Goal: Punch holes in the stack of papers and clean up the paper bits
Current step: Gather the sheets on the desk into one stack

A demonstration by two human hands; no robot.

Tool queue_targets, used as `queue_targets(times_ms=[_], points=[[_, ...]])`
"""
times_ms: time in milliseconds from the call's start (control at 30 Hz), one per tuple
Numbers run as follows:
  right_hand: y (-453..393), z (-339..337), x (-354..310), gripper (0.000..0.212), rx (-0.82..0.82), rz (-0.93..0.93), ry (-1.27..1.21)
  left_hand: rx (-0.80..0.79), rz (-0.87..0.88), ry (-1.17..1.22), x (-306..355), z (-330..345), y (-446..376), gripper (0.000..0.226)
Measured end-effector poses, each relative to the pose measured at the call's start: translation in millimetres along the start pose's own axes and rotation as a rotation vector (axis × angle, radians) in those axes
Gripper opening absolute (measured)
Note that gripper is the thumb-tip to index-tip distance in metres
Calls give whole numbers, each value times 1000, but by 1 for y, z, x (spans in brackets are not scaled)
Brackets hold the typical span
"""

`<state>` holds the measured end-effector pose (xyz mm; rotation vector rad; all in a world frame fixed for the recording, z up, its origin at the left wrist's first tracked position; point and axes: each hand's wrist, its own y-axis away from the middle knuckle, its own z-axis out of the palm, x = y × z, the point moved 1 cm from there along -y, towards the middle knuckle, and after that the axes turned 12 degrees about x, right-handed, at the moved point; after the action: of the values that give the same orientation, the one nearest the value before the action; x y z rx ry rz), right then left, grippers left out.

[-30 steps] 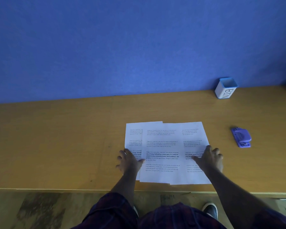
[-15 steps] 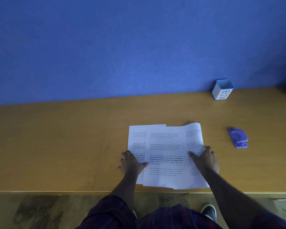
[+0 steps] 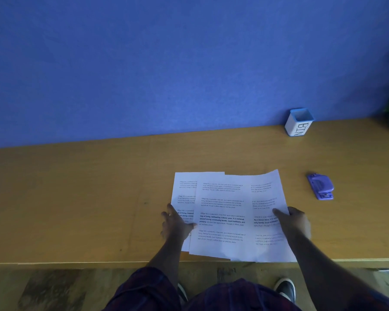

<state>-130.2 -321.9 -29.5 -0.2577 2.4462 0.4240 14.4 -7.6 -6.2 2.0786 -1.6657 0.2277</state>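
Three printed sheets of paper lie fanned and overlapping at the near edge of the bench. The left hand rests flat on their left side, fingers straight. The right hand pinches the rightmost sheet's edge, thumb on top. Right of the papers sits a purple hole punch; beyond it, a white cup marked BIN.

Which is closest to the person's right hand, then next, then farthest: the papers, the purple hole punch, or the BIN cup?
From the right hand, in the head view:
1. Papers: the hand holds their right edge, thumb on top.
2. Purple hole punch: on the desk, up and slightly right of the hand.
3. BIN cup: far back by the blue wall.
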Motion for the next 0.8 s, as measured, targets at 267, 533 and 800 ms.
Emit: queue_targets(times_ms=[267, 533, 800], points=[[-10, 10, 5, 21, -49, -30, -144, -17, 31, 17, -6, -2, -5, 102], [-11, 7, 10, 23, -12, 85, -470, -12, 51, 42, -11, -2, -7, 91], [-5, 16, 7, 23, -115, 160, -539, -31, 29, 106, -14, -3, -11, 96]])
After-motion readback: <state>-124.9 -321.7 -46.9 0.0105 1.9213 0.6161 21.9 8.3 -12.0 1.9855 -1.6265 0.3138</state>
